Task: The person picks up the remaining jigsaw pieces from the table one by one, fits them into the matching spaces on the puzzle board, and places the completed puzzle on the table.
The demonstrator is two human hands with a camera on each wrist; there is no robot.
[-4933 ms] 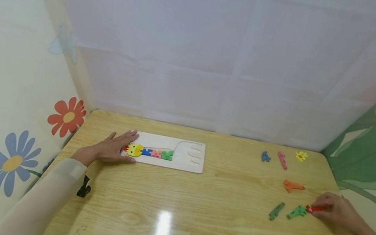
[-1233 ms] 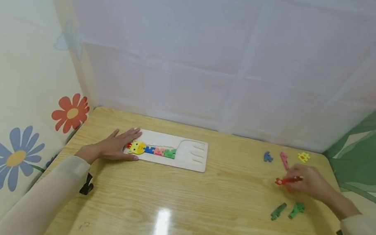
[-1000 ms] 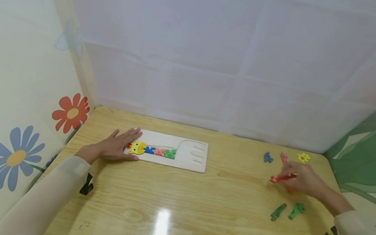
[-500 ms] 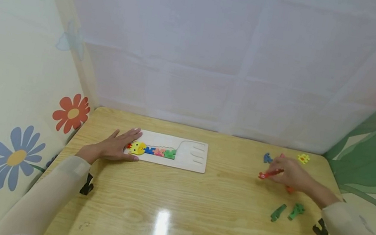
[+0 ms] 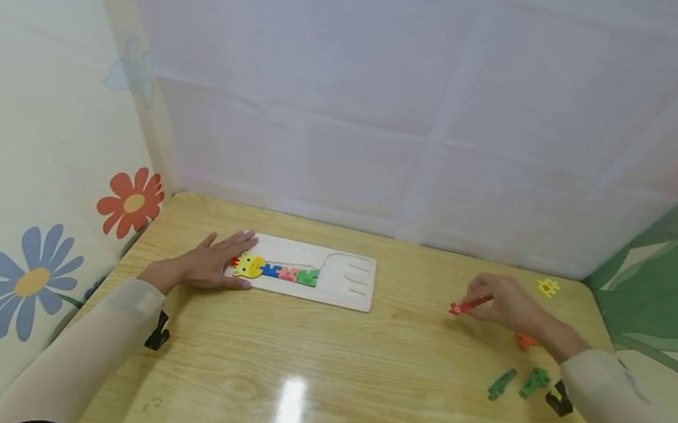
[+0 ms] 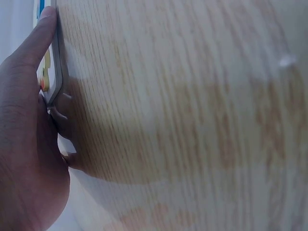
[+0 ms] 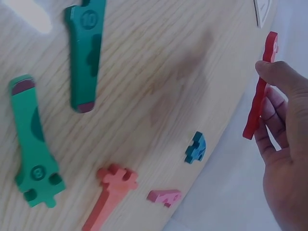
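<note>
A pale giraffe puzzle board (image 5: 335, 280) lies at the back left of the table. Its recess holds the yellow giraffe head (image 5: 248, 267) and blue, pink and green neck pieces (image 5: 288, 274). My left hand (image 5: 206, 267) rests spread over the board's left end, thumb along the near edge and fingertips at the far edge. In the right wrist view, my right hand (image 7: 288, 101) pinches a long red puzzle piece (image 7: 260, 89) between thumb and fingers, raised over the table. In the head view this red piece (image 5: 468, 305) points left towards the board.
Two green leg pieces (image 5: 502, 384) lie at the right, with an orange piece (image 5: 524, 341) partly behind the right wrist. Farther back is a yellow piece (image 5: 547, 287). Blue (image 7: 195, 148) and pink (image 7: 164, 197) pieces are hidden by my hand in the head view.
My right hand has lifted the red piece from beside the green piece and carried it left and back, past the orange piece. The left hand has stayed on the board.
</note>
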